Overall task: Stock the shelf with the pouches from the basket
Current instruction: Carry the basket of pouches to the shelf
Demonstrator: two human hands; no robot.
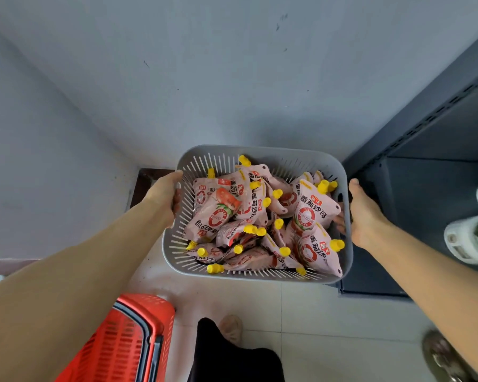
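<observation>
In front of the shelf corner: basket held by both sides, pouches not unloaded yet.

Left hand (166, 199) is wrapped round the left rim and right hand (363, 213) has its fingers hooked through the side slot of the grey slotted plastic basket (260, 151), one each side, I'd guess to keep the load level. Inside, the pink spouted pouches with yellow caps (312, 213) lie in a loose heap. The dark grey metal shelf (431, 188) is just to the right, handy for unloading, with a couple of white packs (472, 238) on it. A red plastic shopping basket (127, 340) sits lower left.
</observation>
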